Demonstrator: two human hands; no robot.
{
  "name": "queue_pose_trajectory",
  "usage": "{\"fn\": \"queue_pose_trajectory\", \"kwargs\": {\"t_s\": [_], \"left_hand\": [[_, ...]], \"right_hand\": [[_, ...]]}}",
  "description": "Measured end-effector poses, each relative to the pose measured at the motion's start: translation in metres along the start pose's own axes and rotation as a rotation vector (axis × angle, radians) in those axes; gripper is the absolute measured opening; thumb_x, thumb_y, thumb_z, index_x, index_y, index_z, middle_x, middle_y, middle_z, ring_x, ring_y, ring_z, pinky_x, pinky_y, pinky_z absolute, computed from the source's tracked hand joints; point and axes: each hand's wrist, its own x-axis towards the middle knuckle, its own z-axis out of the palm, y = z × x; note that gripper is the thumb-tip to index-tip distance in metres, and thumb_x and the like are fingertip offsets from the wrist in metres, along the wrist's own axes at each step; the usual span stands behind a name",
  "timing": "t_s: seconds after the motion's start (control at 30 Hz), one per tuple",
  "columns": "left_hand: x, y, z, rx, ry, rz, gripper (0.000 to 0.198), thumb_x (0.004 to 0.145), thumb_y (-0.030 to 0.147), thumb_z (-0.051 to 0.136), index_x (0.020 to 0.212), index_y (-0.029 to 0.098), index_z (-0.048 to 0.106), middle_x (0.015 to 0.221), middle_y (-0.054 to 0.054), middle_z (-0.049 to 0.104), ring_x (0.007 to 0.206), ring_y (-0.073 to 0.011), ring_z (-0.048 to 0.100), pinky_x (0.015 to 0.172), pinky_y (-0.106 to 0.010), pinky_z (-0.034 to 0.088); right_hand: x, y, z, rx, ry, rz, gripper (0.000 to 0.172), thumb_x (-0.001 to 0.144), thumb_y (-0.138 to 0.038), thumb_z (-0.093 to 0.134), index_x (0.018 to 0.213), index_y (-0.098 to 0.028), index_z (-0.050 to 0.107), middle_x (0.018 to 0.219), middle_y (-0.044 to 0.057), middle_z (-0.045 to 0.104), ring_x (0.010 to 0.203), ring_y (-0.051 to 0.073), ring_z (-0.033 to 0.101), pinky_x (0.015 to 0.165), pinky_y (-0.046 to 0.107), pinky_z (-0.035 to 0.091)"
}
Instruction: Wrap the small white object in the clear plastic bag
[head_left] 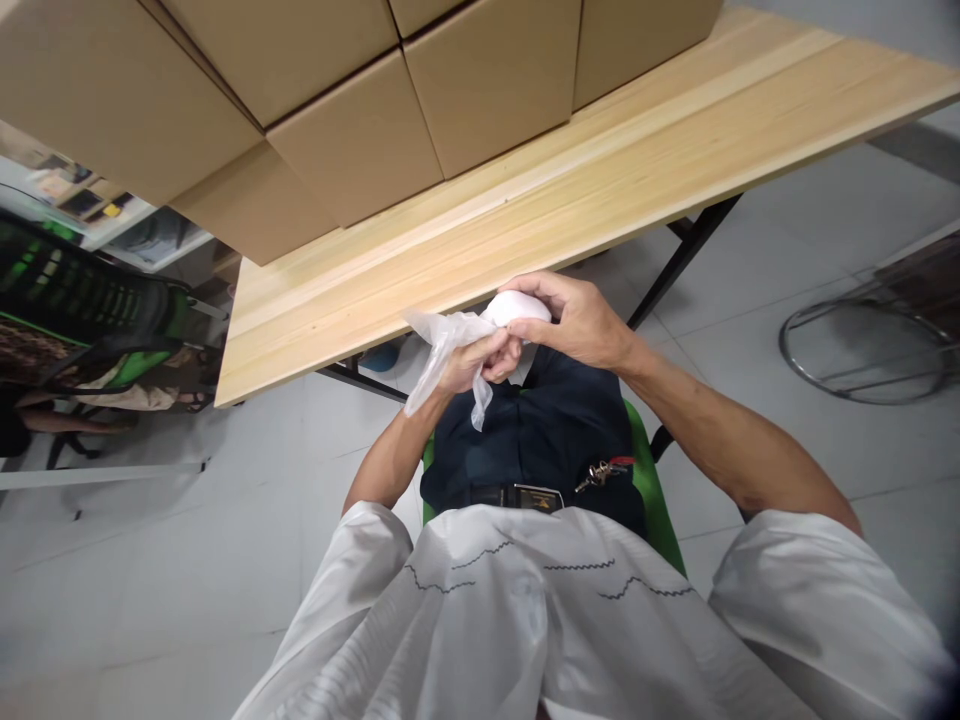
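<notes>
The left hand (pixel 480 365) pinched the bunched clear plastic bag (pixel 439 345). The right hand (pixel 581 322) curled tight over a white round object (pixel 517 303) at the bag's mouth, above the lap, beside the table (pixel 600 170) edge. Whether the object sat inside could not be told. Closed cardboard boxes (pixel 360 140) stood on the table, contents hidden.

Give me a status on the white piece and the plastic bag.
Done: both are off the wooden table, held over the lap. In hand: the right hand cups the white round piece while the left hand pinches the clear plastic bag, crumpled beside it. Left: the bag hangs loose, not closed around the piece.
</notes>
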Motion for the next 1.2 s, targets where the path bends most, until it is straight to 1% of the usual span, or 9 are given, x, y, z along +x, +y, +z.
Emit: {"fn": "queue_pose_trajectory", "kwargs": {"t_s": [0.1, 0.23, 0.3, 0.4, 0.53, 0.63, 0.83, 1.0, 1.2], "left_hand": [[-0.002, 0.000, 0.002, -0.038, 0.040, 0.026, 0.082, 0.094, 0.112, 0.053, 0.087, 0.031, 0.054, 0.056, 0.006, 0.035, 0.052, -0.0164, 0.040, 0.060, -0.038, 0.041], [0.001, -0.001, 0.006, -0.151, 0.124, 0.023, 0.083, 0.113, 0.103, 0.040, 0.085, 0.027, 0.057, 0.053, 0.005, 0.038, 0.051, -0.0150, 0.044, 0.064, -0.038, 0.046], [0.003, -0.001, 0.009, -0.222, 0.154, 0.048, 0.086, 0.114, 0.104, 0.043, 0.082, 0.026, 0.059, 0.052, 0.006, 0.038, 0.049, -0.0140, 0.044, 0.061, -0.035, 0.046], [0.006, 0.001, 0.014, -0.356, 0.164, 0.094, 0.091, 0.107, 0.109, 0.054, 0.075, 0.024, 0.061, 0.050, 0.006, 0.039, 0.044, -0.0124, 0.043, 0.053, -0.029, 0.041], [0.006, 0.009, 0.019, -0.533, 0.213, -0.019, 0.091, 0.108, 0.106, 0.057, 0.071, 0.023, 0.059, 0.052, 0.006, 0.043, 0.042, -0.0103, 0.045, 0.049, -0.025, 0.038], [0.004, 0.015, 0.020, -0.586, 0.216, -0.066, 0.090, 0.110, 0.102, 0.057, 0.069, 0.022, 0.059, 0.053, 0.005, 0.046, 0.041, -0.0095, 0.046, 0.047, -0.024, 0.036], [0.006, 0.021, 0.017, -0.747, 0.213, -0.176, 0.090, 0.116, 0.096, 0.054, 0.064, 0.023, 0.055, 0.052, 0.005, 0.043, 0.038, -0.0089, 0.041, 0.044, -0.025, 0.032], [0.003, 0.028, 0.016, -0.872, 0.226, -0.265, 0.087, 0.126, 0.080, 0.046, 0.059, 0.023, 0.054, 0.054, 0.003, 0.043, 0.037, -0.0103, 0.040, 0.046, -0.027, 0.039], [0.002, 0.026, 0.016, -0.938, 0.214, -0.249, 0.083, 0.129, 0.042, 0.025, 0.055, 0.023, 0.054, 0.052, -0.003, 0.049, 0.034, -0.0147, 0.041, 0.046, -0.033, 0.046]], "right_hand": [[0.001, 0.002, 0.001, 0.038, 0.015, 0.004, 0.064, 0.099, -0.077, 0.089, 0.139, -0.026, 0.088, 0.139, 0.011, 0.088, 0.128, 0.035, 0.083, 0.114, 0.051, 0.070], [0.001, 0.003, 0.003, 0.044, 0.039, 0.010, 0.062, 0.097, -0.074, 0.091, 0.136, -0.026, 0.088, 0.135, 0.010, 0.088, 0.124, 0.035, 0.084, 0.111, 0.052, 0.071], [0.001, 0.004, 0.003, 0.049, 0.051, 0.010, 0.060, 0.096, -0.072, 0.093, 0.134, -0.026, 0.088, 0.131, 0.008, 0.089, 0.120, 0.034, 0.084, 0.108, 0.050, 0.071], [0.001, 0.004, 0.002, 0.059, 0.062, -0.007, 0.057, 0.093, -0.071, 0.097, 0.129, -0.027, 0.089, 0.125, 0.007, 0.090, 0.114, 0.032, 0.085, 0.104, 0.048, 0.072], [0.001, 0.006, -0.001, 0.064, 0.045, -0.013, 0.059, 0.090, -0.075, 0.101, 0.125, -0.029, 0.088, 0.120, 0.006, 0.090, 0.108, 0.031, 0.085, 0.099, 0.047, 0.073], [0.001, 0.008, 0.000, 0.070, 0.046, -0.011, 0.062, 0.088, -0.078, 0.103, 0.123, -0.029, 0.086, 0.117, 0.005, 0.089, 0.105, 0.030, 0.085, 0.096, 0.046, 0.074], [0.001, 0.011, 0.007, 0.073, 0.065, -0.049, 0.060, 0.089, -0.069, 0.102, 0.127, -0.027, 0.081, 0.122, 0.007, 0.086, 0.112, 0.030, 0.084, 0.103, 0.047, 0.072], [-0.003, 0.009, 0.008, -0.042, 0.067, -0.110, 0.056, 0.096, -0.062, 0.095, 0.136, -0.027, 0.080, 0.132, 0.009, 0.086, 0.122, 0.033, 0.083, 0.110, 0.050, 0.070], [-0.005, 0.012, 0.004, -0.272, -0.002, -0.328, 0.046, 0.104, -0.046, 0.087, 0.144, -0.026, 0.078, 0.137, 0.011, 0.087, 0.124, 0.036, 0.084, 0.112, 0.052, 0.068]]}}
